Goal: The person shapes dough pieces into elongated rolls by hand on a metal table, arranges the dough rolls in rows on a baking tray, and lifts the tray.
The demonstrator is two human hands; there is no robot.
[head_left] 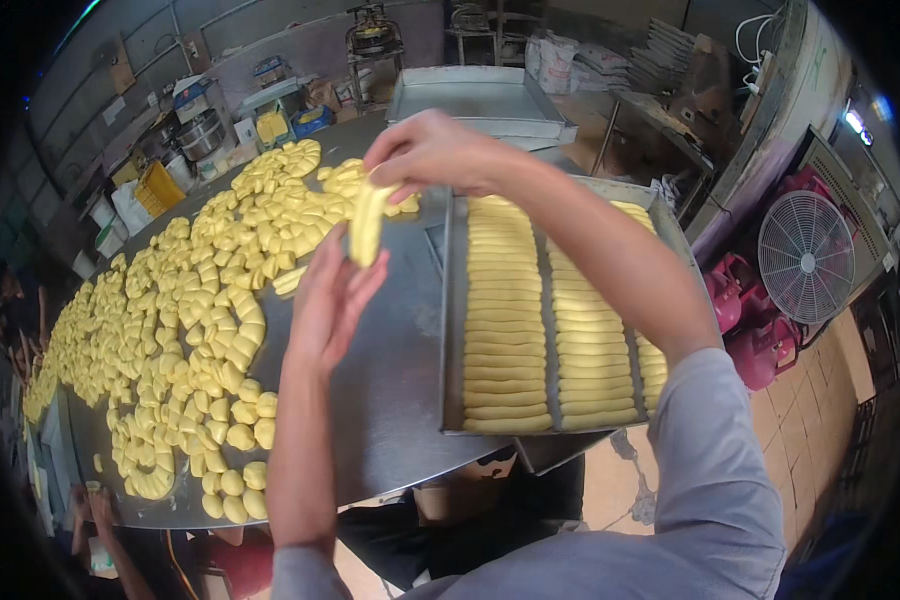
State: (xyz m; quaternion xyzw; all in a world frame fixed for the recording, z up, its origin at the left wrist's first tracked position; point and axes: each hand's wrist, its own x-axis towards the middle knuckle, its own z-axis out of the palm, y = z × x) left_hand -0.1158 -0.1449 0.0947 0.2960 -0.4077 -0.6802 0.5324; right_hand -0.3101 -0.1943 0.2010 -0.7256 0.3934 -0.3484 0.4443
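Observation:
Pale yellow dough sticks (367, 225), seemingly more than one side by side, hang upright between my hands over the metal table (395, 340). My right hand (435, 155) is closed in a pinch on their upper end. Lower down, my left hand (328, 305) cups the bottom end between thumb and fingers. One more rolled stick (290, 281) lies on the table just left of that hand. Below my right forearm, a shallow metal tray (453, 330) holds long rows of dough sticks packed side by side; the forearm hides part of the rows.
Many cut dough pieces (200, 270) cover the table's left side, with round dough balls (232, 482) near the front edge. Another metal tray (470, 98) stands at the back. A floor fan (807, 257) and pink gas cylinders (765, 350) are at right. Another person's hands (95, 510) show lower left.

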